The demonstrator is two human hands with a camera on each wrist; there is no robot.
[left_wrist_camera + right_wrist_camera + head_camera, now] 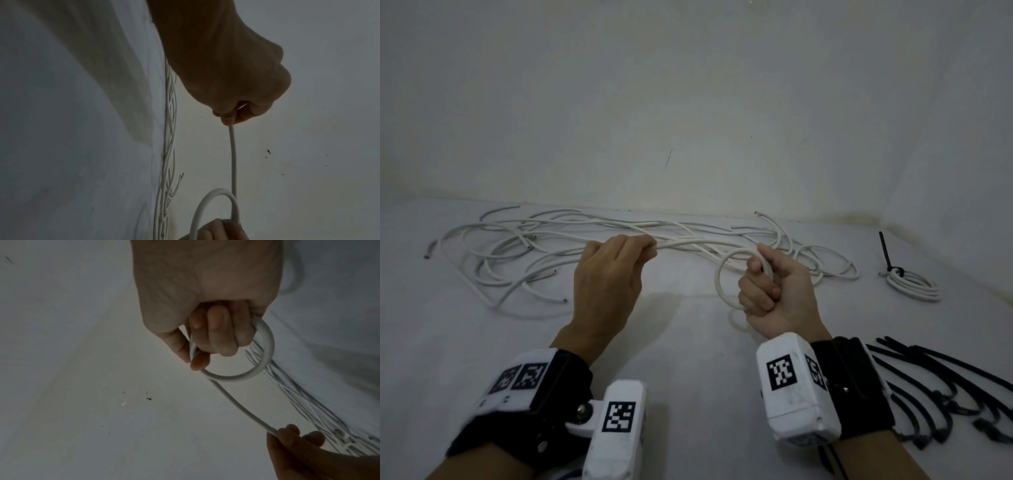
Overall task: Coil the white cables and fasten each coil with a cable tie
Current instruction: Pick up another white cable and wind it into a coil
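Observation:
Several loose white cables lie tangled on the white surface along the wall. My right hand grips a small coil of one white cable, its loops round my curled fingers. A straight stretch of that cable runs from the coil to my left hand, which pinches it between thumb and fingers above the surface. My left hand shows at the bottom right of the right wrist view.
A finished coil bound with a black cable tie lies at the far right. Several loose black cable ties lie beside my right wrist. A wall rises just behind the cables.

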